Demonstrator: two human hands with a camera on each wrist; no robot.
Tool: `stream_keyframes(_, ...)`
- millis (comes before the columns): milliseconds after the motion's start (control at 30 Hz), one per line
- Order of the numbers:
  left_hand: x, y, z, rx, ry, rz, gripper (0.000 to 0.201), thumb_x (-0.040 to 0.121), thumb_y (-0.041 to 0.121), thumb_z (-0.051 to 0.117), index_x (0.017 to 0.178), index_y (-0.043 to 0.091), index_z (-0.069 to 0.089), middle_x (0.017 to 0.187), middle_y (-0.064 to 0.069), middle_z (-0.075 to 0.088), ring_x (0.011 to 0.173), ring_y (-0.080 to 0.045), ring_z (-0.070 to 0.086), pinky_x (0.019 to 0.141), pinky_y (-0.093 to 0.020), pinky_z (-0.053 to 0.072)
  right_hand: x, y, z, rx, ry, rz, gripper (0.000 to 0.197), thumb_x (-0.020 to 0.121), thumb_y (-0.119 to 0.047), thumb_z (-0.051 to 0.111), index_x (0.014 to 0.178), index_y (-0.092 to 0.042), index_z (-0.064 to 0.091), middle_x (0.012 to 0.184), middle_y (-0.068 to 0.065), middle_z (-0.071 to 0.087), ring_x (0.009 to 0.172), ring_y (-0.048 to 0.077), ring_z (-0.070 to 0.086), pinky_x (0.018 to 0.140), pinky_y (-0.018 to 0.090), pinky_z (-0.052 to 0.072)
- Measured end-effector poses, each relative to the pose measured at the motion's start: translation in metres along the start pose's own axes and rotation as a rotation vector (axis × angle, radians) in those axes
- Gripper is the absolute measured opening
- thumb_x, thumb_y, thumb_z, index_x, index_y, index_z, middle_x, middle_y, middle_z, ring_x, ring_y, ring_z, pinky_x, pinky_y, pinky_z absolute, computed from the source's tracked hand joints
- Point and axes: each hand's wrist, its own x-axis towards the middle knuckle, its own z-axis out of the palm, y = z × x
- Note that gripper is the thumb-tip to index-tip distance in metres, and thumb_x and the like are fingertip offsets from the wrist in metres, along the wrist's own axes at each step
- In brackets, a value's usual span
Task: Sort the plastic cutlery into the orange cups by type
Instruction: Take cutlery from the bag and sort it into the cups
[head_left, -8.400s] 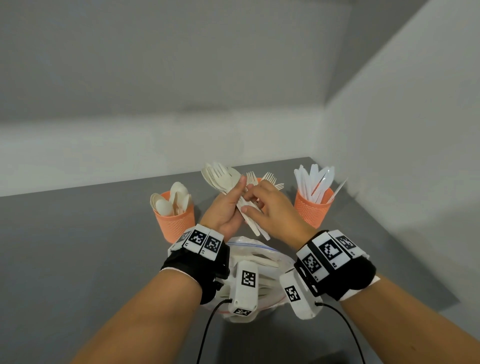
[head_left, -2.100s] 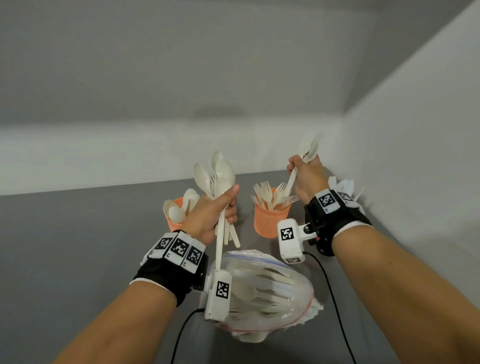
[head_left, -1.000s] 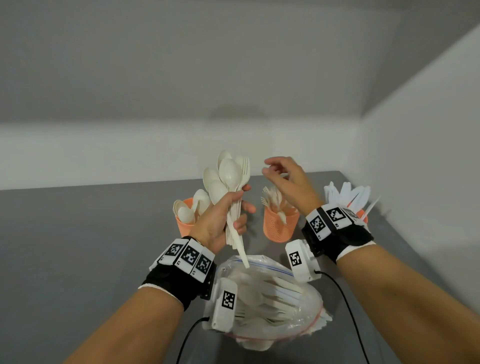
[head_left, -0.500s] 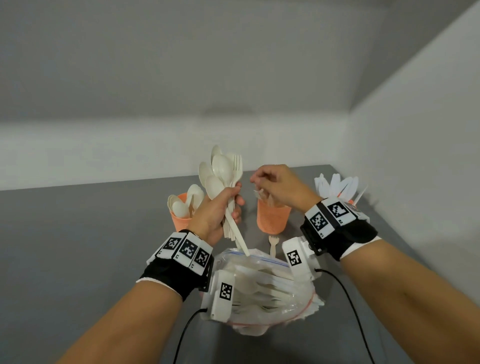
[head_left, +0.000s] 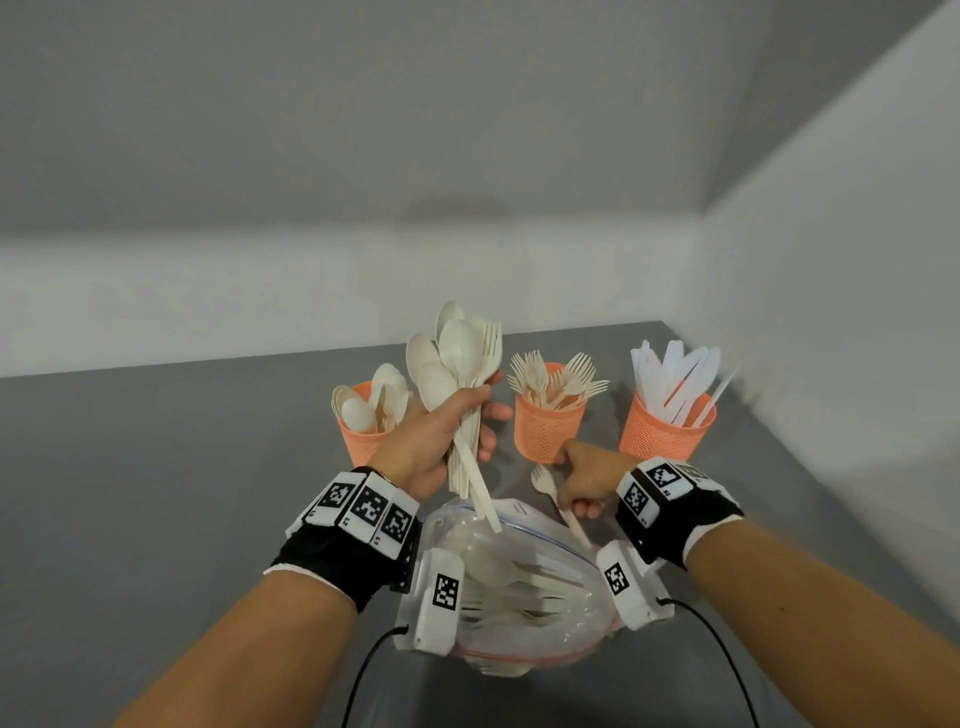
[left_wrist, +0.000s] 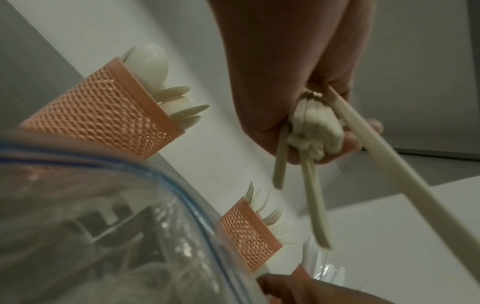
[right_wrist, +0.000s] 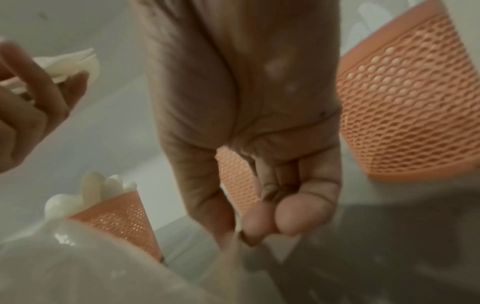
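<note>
Three orange mesh cups stand in a row: spoons in the left cup (head_left: 363, 434), forks in the middle cup (head_left: 548, 428), white knives in the right cup (head_left: 667, 434). My left hand (head_left: 467, 426) grips a raised bundle of spoons with one fork (head_left: 457, 353), handles pointing down, between the left and middle cups. My right hand (head_left: 579, 499) is low at the table in front of the middle cup, its fingers curled over the handle of a single loose fork (head_left: 544, 480) lying there. The right wrist view is blurred; its curled fingertips (right_wrist: 283, 218) pinch together.
A clear zip bag (head_left: 519, 577) holding more cutlery lies between my wrists, close to me. The grey table (head_left: 182, 467) meets white walls at the back and right. In the left wrist view the bag (left_wrist: 103, 236) fills the lower left.
My right hand dropped from above the fork cup down to the fork lying on the table in front of it. The left hand kept its bundle raised.
</note>
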Motion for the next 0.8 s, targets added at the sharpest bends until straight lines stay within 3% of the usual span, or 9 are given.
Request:
stream_keyframes(67, 0.0, 0.0, -0.001, -0.004, -0.01, 0.011, 0.019, 0.094, 0.015, 0.045, 0.106, 0.019, 0.061, 0.067, -0.001, 0.066, 0.04, -0.011, 0.049, 0.041, -0.021, 0.044, -0.005, 0.005, -0.007, -0.079, -0.026, 0.016, 0.048, 0.074, -0.004, 0.064, 0.117, -0.006, 0.042, 0.061, 0.01, 0.059, 0.049, 0.017, 0.053, 0.047, 0.026, 0.046)
stream_keyframes(167, 0.001, 0.0, -0.002, -0.012, -0.018, 0.024, 0.02, 0.094, 0.013, 0.045, 0.107, 0.018, 0.061, 0.07, -0.002, 0.066, 0.041, -0.012, 0.049, 0.041, -0.021, 0.044, -0.019, 0.008, -0.02, -0.136, -0.066, 0.007, 0.022, 0.081, -0.01, 0.058, 0.099, 0.003, 0.062, 0.079, 0.018, 0.071, 0.059, 0.021, 0.067, 0.057, 0.031, 0.053)
stream_keyframes(267, 0.003, 0.0, -0.001, -0.006, -0.029, 0.025, 0.019, 0.094, 0.012, 0.046, 0.107, 0.016, 0.06, 0.071, -0.001, 0.062, 0.042, -0.012, 0.049, 0.041, -0.021, 0.043, -0.036, -0.003, -0.034, 0.061, 0.035, -0.076, 0.014, 0.091, -0.006, 0.047, 0.089, -0.009, 0.061, 0.068, 0.007, 0.062, 0.046, 0.009, 0.055, 0.043, 0.017, 0.043)
stream_keyframes(367, 0.006, -0.001, 0.004, 0.013, -0.044, 0.018, 0.018, 0.093, 0.013, 0.048, 0.107, 0.013, 0.06, 0.071, -0.001, 0.06, 0.044, -0.011, 0.051, 0.043, -0.021, 0.045, -0.052, -0.03, -0.042, 0.531, 0.213, -0.36, 0.02, 0.09, -0.005, 0.048, 0.075, -0.017, 0.055, 0.062, 0.0, 0.045, 0.052, 0.009, 0.037, 0.045, 0.018, 0.028)
stream_keyframes(400, 0.006, -0.001, 0.007, 0.028, -0.049, 0.019, 0.016, 0.093, 0.013, 0.048, 0.104, 0.013, 0.061, 0.071, 0.0, 0.061, 0.045, -0.011, 0.051, 0.044, -0.021, 0.046, -0.06, -0.041, -0.042, 0.696, 0.23, -0.447, 0.021, 0.09, -0.009, 0.051, 0.072, -0.016, 0.055, 0.062, -0.001, 0.044, 0.053, 0.009, 0.036, 0.045, 0.017, 0.028)
stream_keyframes(467, 0.007, -0.003, 0.014, 0.066, -0.058, 0.027, 0.013, 0.092, 0.013, 0.05, 0.096, 0.011, 0.062, 0.069, -0.001, 0.061, 0.047, -0.01, 0.053, 0.047, -0.02, 0.047, -0.066, -0.057, -0.037, 0.78, 0.278, -0.534, 0.024, 0.09, -0.024, 0.059, 0.065, -0.021, 0.059, 0.062, -0.003, 0.051, 0.054, 0.008, 0.043, 0.049, 0.015, 0.035)
stream_keyframes(567, 0.008, -0.006, 0.019, 0.084, -0.058, 0.038, 0.013, 0.093, 0.013, 0.05, 0.091, 0.008, 0.062, 0.069, -0.002, 0.063, 0.049, -0.01, 0.057, 0.049, -0.021, 0.049, -0.065, -0.07, -0.032, 0.684, 0.409, -0.516, 0.016, 0.086, -0.028, 0.064, 0.071, -0.021, 0.061, 0.067, -0.001, 0.058, 0.061, 0.011, 0.052, 0.058, 0.021, 0.04)
stream_keyframes(700, 0.011, -0.004, 0.014, -0.053, 0.029, 0.02, 0.013, 0.093, 0.014, 0.051, 0.089, 0.007, 0.06, 0.065, -0.005, 0.066, 0.055, -0.013, 0.064, 0.053, -0.023, 0.056, -0.064, -0.075, -0.045, 0.764, 0.501, -0.524, 0.007, 0.092, -0.013, 0.054, 0.085, -0.011, 0.054, 0.065, 0.0, 0.053, 0.051, 0.008, 0.045, 0.046, 0.018, 0.038)
stream_keyframes(800, 0.016, -0.003, 0.005, -0.134, 0.164, 0.04, 0.012, 0.092, 0.015, 0.054, 0.081, 0.01, 0.058, 0.066, -0.004, 0.063, 0.058, -0.013, 0.064, 0.058, -0.027, 0.057, -0.062, -0.076, -0.065, 0.771, 0.657, -0.554, 0.015, 0.096, -0.013, 0.045, 0.081, -0.018, 0.044, 0.074, 0.002, 0.05, 0.057, 0.01, 0.043, 0.053, 0.024, 0.039)
